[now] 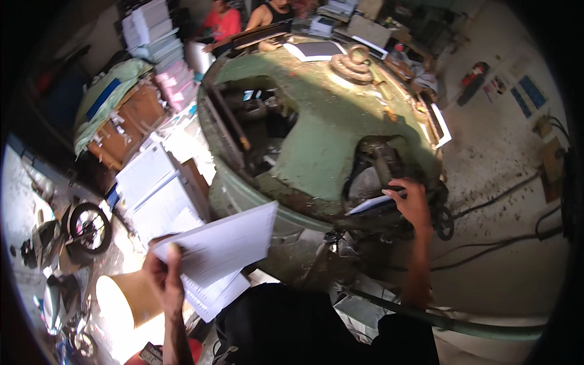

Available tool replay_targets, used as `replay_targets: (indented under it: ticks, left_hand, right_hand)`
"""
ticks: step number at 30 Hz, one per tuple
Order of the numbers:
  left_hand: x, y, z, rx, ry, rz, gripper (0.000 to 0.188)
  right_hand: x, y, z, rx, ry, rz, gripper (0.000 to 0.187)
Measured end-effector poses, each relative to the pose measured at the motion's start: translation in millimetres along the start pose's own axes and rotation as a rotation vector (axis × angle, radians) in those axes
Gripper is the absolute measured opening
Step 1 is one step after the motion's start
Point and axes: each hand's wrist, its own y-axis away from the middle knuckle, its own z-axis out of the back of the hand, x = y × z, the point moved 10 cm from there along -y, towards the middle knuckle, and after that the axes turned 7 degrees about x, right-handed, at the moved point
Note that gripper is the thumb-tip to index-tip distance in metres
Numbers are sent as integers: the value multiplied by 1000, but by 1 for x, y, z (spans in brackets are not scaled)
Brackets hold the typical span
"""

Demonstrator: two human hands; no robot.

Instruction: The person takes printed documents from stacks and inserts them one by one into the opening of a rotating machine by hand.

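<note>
— What has the left hand (163,271) got?
— Its grip is closed on a sheaf of white papers (216,258), at seven o'clock.
— And the right hand (413,204)?
— At three o'clock, fingers pinching one white sheet (371,205) on the green machine (328,140).

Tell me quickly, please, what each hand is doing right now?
Left hand: closed on a stack of white sheets.
Right hand: fingers closed on a few white sheets at the green machine.
</note>
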Motion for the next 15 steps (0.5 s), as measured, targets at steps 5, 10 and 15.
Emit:
replay_targets:
  ticks: [5,10,15]
  left_hand:
    - [-2,-22,-78,147,378,30,22]
    - [3,-22,-124,153,789,152,26]
    - [30,-3,-130,152,861,219,26]
  right_hand:
    - [126,14,-39,439,-663,252,74]
    - [128,21,-67,459,-931,-74,28]
    - [131,33,-56,475,-1134,111,22]
